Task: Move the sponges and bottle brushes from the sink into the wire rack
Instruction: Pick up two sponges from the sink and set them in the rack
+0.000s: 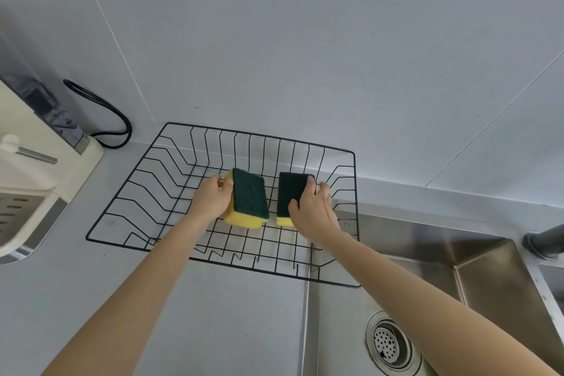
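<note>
Two yellow sponges with dark green scouring tops are over the middle of the black wire rack [122, 214]. My left hand [210, 200] grips the left sponge [248, 197] by its left side. My right hand [314, 214] holds the right sponge [291, 192] from its right side, thumb on the green top. Both sponges sit low inside the rack; whether they rest on its wires is unclear. The steel sink [488, 272] lies at the lower right. No bottle brushes are in view.
The rack stands on a grey counter against a grey wall, its right end over the sink's edge. A cream appliance [33, 168] with a black cable [116, 119] fills the left. The drain strainer [390, 345] and a dark faucet base [543, 243] are at the right.
</note>
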A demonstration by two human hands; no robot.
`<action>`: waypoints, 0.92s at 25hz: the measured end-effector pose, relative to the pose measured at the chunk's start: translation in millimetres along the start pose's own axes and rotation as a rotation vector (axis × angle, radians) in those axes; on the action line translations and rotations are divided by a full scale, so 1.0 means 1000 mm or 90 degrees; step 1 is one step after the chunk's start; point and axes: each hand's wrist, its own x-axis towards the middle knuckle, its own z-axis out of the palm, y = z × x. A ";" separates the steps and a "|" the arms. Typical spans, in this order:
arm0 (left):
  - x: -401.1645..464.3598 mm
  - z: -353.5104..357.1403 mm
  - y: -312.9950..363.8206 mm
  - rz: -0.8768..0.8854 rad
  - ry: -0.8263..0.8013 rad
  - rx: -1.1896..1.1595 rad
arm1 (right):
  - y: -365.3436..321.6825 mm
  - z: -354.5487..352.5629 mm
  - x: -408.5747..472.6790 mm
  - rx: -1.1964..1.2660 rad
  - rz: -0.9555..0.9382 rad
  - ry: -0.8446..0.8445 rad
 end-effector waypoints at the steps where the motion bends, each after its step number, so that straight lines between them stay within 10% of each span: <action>1: 0.000 0.000 -0.001 0.004 -0.008 -0.003 | 0.000 0.001 -0.001 -0.037 -0.027 0.003; 11: 0.001 -0.005 -0.017 0.020 -0.005 -0.007 | 0.006 0.011 0.001 -0.275 -0.190 0.007; 23: -0.008 0.016 -0.020 0.216 -0.140 0.353 | 0.013 0.003 0.005 -0.347 -0.232 -0.014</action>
